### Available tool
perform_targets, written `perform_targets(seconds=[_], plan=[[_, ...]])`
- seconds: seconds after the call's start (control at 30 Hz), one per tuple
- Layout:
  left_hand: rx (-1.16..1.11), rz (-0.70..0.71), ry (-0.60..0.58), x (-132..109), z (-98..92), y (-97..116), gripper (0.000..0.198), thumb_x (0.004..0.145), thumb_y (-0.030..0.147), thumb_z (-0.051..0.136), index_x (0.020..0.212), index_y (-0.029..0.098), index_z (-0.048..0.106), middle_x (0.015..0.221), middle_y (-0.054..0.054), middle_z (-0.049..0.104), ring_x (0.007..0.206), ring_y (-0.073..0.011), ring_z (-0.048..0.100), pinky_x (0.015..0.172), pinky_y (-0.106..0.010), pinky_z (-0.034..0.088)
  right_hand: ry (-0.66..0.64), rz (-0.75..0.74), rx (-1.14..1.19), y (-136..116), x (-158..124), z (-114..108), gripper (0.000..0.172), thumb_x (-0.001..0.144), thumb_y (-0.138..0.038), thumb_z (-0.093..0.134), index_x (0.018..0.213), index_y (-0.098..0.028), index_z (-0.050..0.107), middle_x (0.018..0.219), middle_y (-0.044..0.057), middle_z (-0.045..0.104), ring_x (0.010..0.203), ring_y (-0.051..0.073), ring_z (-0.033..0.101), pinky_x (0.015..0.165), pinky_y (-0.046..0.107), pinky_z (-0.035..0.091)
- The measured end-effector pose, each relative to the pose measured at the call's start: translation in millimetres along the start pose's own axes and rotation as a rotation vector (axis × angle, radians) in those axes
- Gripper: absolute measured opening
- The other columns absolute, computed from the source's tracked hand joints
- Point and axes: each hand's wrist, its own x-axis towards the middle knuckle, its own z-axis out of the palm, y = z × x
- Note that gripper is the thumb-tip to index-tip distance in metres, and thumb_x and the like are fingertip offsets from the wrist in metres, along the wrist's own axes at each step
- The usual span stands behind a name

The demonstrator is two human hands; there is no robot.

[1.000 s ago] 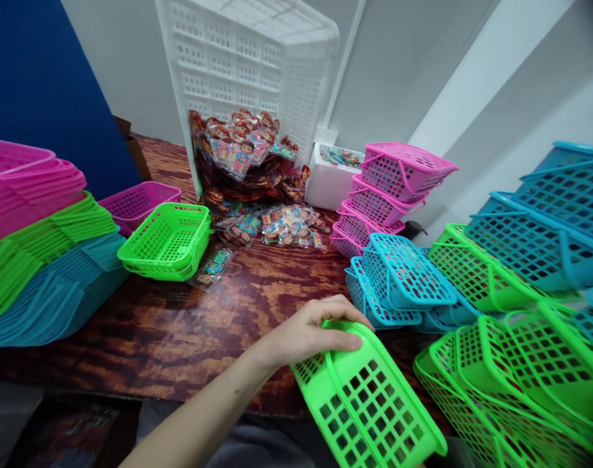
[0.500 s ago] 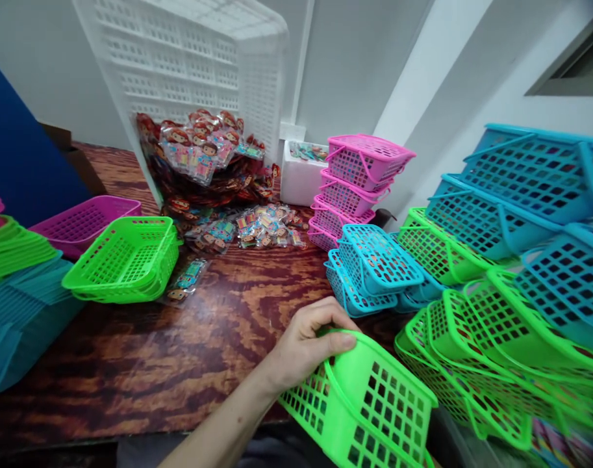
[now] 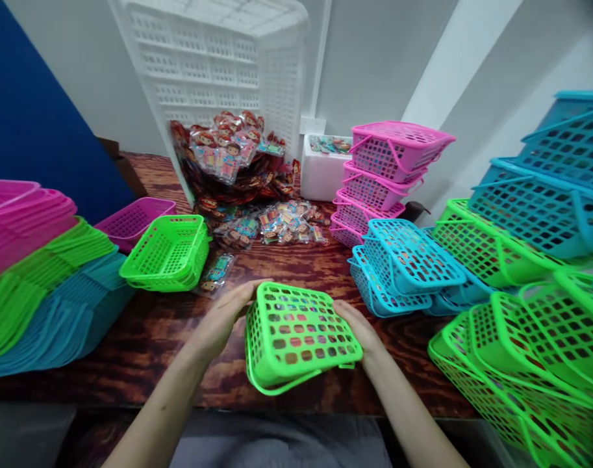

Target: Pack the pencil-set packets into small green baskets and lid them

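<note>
A green plastic basket (image 3: 301, 325) is held between my two hands above the front of the table, its flat perforated face turned up. Colourful contents show faintly through the holes, and its thin handle hangs along the near edge. My left hand (image 3: 232, 311) grips the basket's left side, thumb and fingers partly hidden behind the rim. On the opposite side, my right hand (image 3: 357, 330) is closed around the right end. Beyond my left hand lies a small clear packet with a doll-like figure (image 3: 218, 270) on the wood.
Stacked empty baskets (image 3: 57, 279) stand left, beside an upright green basket (image 3: 167, 253). A white crate (image 3: 203, 71) spills figure packets (image 3: 286, 221) at the back. Pink (image 3: 398, 149), blue (image 3: 408, 257) and green baskets (image 3: 530, 351) pile up on the right.
The green basket has come from the lower right to the middle front and turned, perforated face up. My right hand now shows on it. The view has shifted left.
</note>
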Motion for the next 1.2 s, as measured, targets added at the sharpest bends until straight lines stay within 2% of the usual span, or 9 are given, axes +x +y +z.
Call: perform_targets(seconds=[0.1,0.23,0.33,0.43,0.5,0.6,0.83,1.0,1.2], plan=[[-0.088,-0.119,0.083,-8.0,-9.3,-29.8,0.075,0.090,0.075,0.041,0.135,0.019,0.060,0.134,-0.012,0.063,0.121,-0.0318,0.058,0.104,-0.045,0.043,0.021,-0.117,-0.128,-6.9,0.8,5.6,0.041,0.068,-0.053,0.081,0.088,-0.020,0.066,0.077,-0.001,0.070,0.068,0.018,0.063,0.064,0.028,0.050],[0.051,-0.057,0.240,-12.0,-8.0,-54.1,0.065,0.085,0.064,0.059,0.135,0.023,0.058,0.140,-0.009,0.059,0.126,-0.0295,0.055,0.104,-0.038,0.043,0.050,-0.214,-0.365,-2.6,4.6,12.5,0.036,0.079,-0.055,0.066,0.091,-0.021,0.065,0.084,0.002,0.071,0.075,0.021,0.064,0.069,0.031,0.051],[0.278,0.046,0.288,-6.7,-4.7,-58.7,0.049,0.087,0.056,0.058,0.121,0.021,0.063,0.118,-0.007,0.068,0.112,-0.0270,0.061,0.095,-0.034,0.047,0.036,-0.253,-0.678,-0.8,9.0,15.5,0.041,0.090,-0.051,0.048,0.111,-0.020,0.065,0.110,0.010,0.072,0.101,0.028,0.066,0.089,0.042,0.051],[0.394,0.119,0.280,0.6,-2.8,-59.1,0.035,0.090,0.049,0.053,0.107,0.021,0.062,0.099,-0.004,0.068,0.095,-0.0237,0.063,0.085,-0.032,0.048,0.075,-0.486,-1.093,-7.0,6.4,25.2,0.054,0.096,-0.043,0.038,0.143,-0.019,0.050,0.147,0.013,0.053,0.138,0.031,0.044,0.112,0.054,0.033],[0.393,0.114,0.266,3.7,-2.0,-59.2,0.031,0.090,0.048,0.051,0.103,0.021,0.061,0.093,-0.002,0.067,0.089,-0.0223,0.062,0.080,-0.031,0.048,-0.016,-0.645,-1.309,-10.4,0.5,35.5,0.054,0.100,-0.042,0.037,0.150,-0.022,0.041,0.157,0.009,0.041,0.148,0.029,0.029,0.119,0.056,0.021],[0.384,0.092,0.255,5.0,-1.2,-59.6,0.028,0.091,0.046,0.050,0.103,0.022,0.060,0.092,-0.002,0.066,0.087,-0.0219,0.061,0.079,-0.030,0.046,-0.245,-0.774,-1.487,-9.2,-8.3,49.2,0.053,0.102,-0.041,0.039,0.152,-0.022,0.038,0.161,0.007,0.033,0.151,0.026,0.024,0.123,0.054,0.014],[0.381,0.089,0.259,3.5,0.3,-59.1,0.023,0.092,0.041,0.051,0.101,0.021,0.058,0.091,-0.001,0.065,0.085,-0.0201,0.060,0.079,-0.029,0.044,-0.252,-0.779,-1.538,-7.4,-10.9,58.7,0.056,0.103,-0.038,0.039,0.154,-0.017,0.034,0.161,0.012,0.032,0.151,0.028,0.024,0.123,0.054,0.013],[0.323,0.089,0.249,3.4,-1.1,-60.1,0.025,0.091,0.043,0.053,0.101,0.021,0.060,0.090,-0.001,0.065,0.084,-0.0200,0.060,0.078,-0.028,0.045,-0.370,-0.640,-1.575,-17.0,-11.0,67.1,0.066,0.095,-0.061,0.048,0.152,-0.028,0.039,0.162,0.012,0.029,0.151,0.035,0.021,0.118,0.065,0.012],[0.297,0.079,0.269,7.5,-3.6,-65.1,0.036,0.083,0.056,0.062,0.088,0.021,0.062,0.080,-0.001,0.065,0.078,-0.0216,0.061,0.073,-0.029,0.049,-0.325,-0.689,-1.446,-20.8,-13.9,68.4,0.060,0.094,-0.059,0.052,0.148,-0.032,0.045,0.160,0.009,0.036,0.148,0.031,0.026,0.120,0.060,0.013]])
